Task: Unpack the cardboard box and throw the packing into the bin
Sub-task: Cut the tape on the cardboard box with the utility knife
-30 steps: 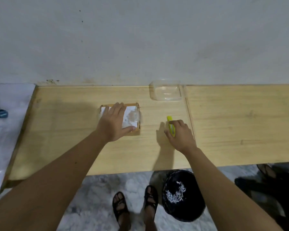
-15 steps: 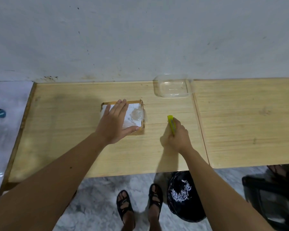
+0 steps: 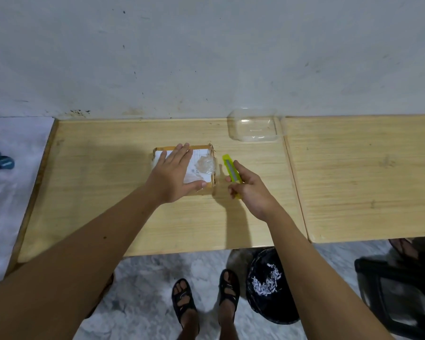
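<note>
A small cardboard box (image 3: pixel 204 165) with a white label and clear tape on top lies in the middle of the wooden table (image 3: pixel 108 204). My left hand (image 3: pixel 172 176) rests flat on its lid, fingers spread, thumb along the near edge. My right hand (image 3: pixel 252 190) holds a yellow-green utility knife (image 3: pixel 232 171) just right of the box, lifted off the table, its tip pointing away from me. A black bin (image 3: pixel 268 285) with shredded white paper inside stands on the floor below the table's front edge.
A clear plastic container (image 3: pixel 254 126) sits at the back of the table by the wall. A second wooden table (image 3: pixel 366 173) adjoins on the right. A black chair (image 3: pixel 398 290) stands at the lower right. Dark blue objects (image 3: pixel 0 160) lie at the far left. My sandalled feet (image 3: pixel 204 300) are on the marble floor.
My right hand has picked the utility knife up off the table and brought it closer to the box's right side. My left hand stays flat on the box.
</note>
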A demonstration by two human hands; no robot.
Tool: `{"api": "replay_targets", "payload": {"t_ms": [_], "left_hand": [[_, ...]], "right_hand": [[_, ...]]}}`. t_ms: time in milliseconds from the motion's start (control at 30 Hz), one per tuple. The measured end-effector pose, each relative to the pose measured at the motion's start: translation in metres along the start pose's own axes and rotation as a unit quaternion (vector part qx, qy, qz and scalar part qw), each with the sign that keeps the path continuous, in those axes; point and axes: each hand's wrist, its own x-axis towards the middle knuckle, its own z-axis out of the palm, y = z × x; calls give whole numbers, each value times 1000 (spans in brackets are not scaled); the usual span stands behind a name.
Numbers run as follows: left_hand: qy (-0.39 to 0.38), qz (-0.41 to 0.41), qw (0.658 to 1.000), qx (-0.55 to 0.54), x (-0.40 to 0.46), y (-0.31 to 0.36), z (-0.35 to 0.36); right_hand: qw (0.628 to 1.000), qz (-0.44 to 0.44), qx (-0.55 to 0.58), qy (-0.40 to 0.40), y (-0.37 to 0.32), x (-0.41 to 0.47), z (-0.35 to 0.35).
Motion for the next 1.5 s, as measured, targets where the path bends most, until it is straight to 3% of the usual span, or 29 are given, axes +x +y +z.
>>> {"api": "replay_targets", "payload": {"t_ms": [333, 633, 900, 1100, 1267, 1500], "left_hand": [[-106, -32, 993, -39, 8, 0, -19], [-121, -14, 992, -10, 7, -5, -19], [-85, -26, 996, 24, 4, 1, -8], [-99, -47, 994, 17, 7, 3, -10], [-57, -35, 997, 26, 4, 2, -4], [-87, -43, 995, 19, 5, 4, -9]], "right_hand": [[976, -80, -158, 130, 4, -9, 14], [941, -122, -285, 134, -14, -7, 20], [903, -124, -400, 101, -31, -10, 19], [911, -97, -388, 98, -39, -5, 26], [913, -91, -384, 101, -34, -17, 20], [907, -115, -389, 114, -19, -50, 30]]}}
